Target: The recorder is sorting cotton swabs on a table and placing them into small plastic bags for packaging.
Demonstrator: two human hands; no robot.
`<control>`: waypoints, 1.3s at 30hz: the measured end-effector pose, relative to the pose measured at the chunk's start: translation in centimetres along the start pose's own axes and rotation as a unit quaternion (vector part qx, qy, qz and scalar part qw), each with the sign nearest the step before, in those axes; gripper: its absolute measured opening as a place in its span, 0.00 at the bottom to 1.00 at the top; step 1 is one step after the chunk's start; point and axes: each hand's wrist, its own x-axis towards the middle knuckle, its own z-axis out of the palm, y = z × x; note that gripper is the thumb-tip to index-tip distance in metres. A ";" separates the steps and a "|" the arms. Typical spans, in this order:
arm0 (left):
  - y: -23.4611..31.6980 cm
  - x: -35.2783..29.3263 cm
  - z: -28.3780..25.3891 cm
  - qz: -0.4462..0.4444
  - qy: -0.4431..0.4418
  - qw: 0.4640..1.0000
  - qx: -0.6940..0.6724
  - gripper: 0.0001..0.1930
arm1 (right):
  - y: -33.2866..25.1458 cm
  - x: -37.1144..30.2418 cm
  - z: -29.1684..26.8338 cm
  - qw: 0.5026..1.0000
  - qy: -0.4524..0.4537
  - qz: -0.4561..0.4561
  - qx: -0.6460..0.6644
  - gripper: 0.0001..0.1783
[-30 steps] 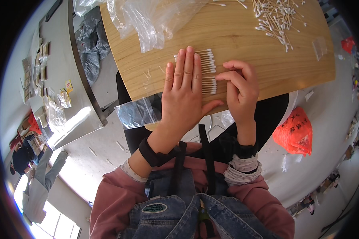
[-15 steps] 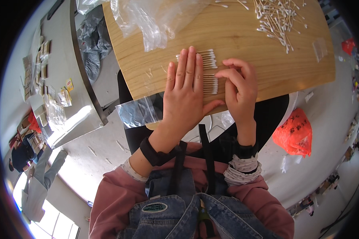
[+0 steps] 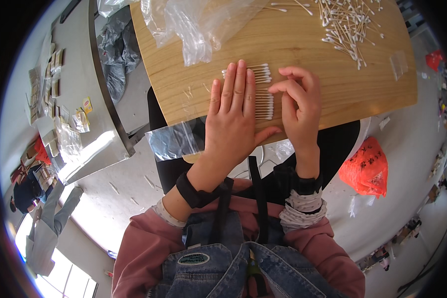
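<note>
My left hand [image 3: 232,121] lies flat over a row of cotton swabs, fingers stretched forward and thumb out to the right. It hides the swabs' middles and most of their left ends. The white right-hand tips show in two groups, a nearer row of swabs [image 3: 264,107] and a farther row of swabs [image 3: 261,73]. At the right of these tips is my right hand [image 3: 303,107], its fingers bent and apart. Its index fingertip is at the swab ends, between the two groups, and nothing shows in its grasp.
A loose pile of cotton swabs [image 3: 350,30] lies at the table's far right. Clear plastic bags [image 3: 193,35] lie at the far left, and a small clear bag [image 3: 174,141] overhangs the near edge. A red bag [image 3: 365,166] sits on the floor.
The swab tips of the farther group look closer together. My right index fingertip has shifted only slightly along the ends, and my left hand stays flat on the row.
</note>
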 end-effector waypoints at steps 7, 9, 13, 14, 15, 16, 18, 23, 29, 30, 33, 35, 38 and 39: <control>0.0 0.0 0.0 0.002 0.000 1.000 -0.002 0.58 | -0.4 0.2 -0.1 0.999 0.011 0.028 0.014 0.19; 0.0 0.0 0.0 0.001 0.000 1.000 -0.002 0.58 | -0.3 0.3 -0.1 1.000 0.010 0.013 0.000 0.19; 0.0 0.0 0.0 0.001 -0.002 1.000 -0.003 0.58 | -0.1 0.3 -0.1 1.000 0.007 -0.010 -0.022 0.19; 0.0 0.0 0.0 0.001 -0.002 1.000 -0.003 0.58 | 0.0 0.2 -0.1 1.000 0.007 -0.010 -0.022 0.19; 0.0 0.0 0.0 0.001 -0.002 1.000 -0.003 0.58 | 0.1 0.1 0.0 1.000 0.006 -0.011 -0.019 0.19; 0.0 0.0 0.0 0.001 -0.002 1.000 -0.002 0.58 | 0.2 0.0 0.0 1.000 0.005 -0.013 -0.015 0.19; 0.0 0.0 0.0 0.001 -0.002 1.000 -0.002 0.58 | 0.3 0.0 0.0 1.000 0.008 -0.010 -0.007 0.19; 0.0 0.0 0.0 0.001 0.002 1.000 -0.008 0.58 | -0.2 0.2 0.0 1.000 0.010 0.007 -0.006 0.20; 0.0 -0.1 0.0 0.005 0.010 1.000 -0.007 0.59 | -0.3 1.4 0.0 1.000 0.008 0.005 -0.008 0.15; -0.1 0.0 0.0 0.003 0.011 1.000 -0.004 0.59 | -0.4 2.2 0.0 1.000 -0.005 -0.023 -0.014 0.13; -0.1 -0.1 0.2 0.002 0.010 1.000 -0.011 0.59 | -0.3 3.5 0.2 0.996 -0.046 -0.068 -0.035 0.11; -0.1 -0.1 0.1 0.003 0.011 1.000 -0.017 0.59 | 0.0 4.1 0.3 0.993 -0.072 -0.087 -0.047 0.10; 0.0 -0.2 0.1 -0.001 0.009 0.999 -0.032 0.59 | 1.2 4.3 0.2 0.991 -0.066 -0.102 -0.058 0.08; 0.0 -0.2 0.1 0.001 0.012 0.999 -0.037 0.59 | 1.6 4.5 0.1 0.990 -0.052 -0.110 -0.069 0.08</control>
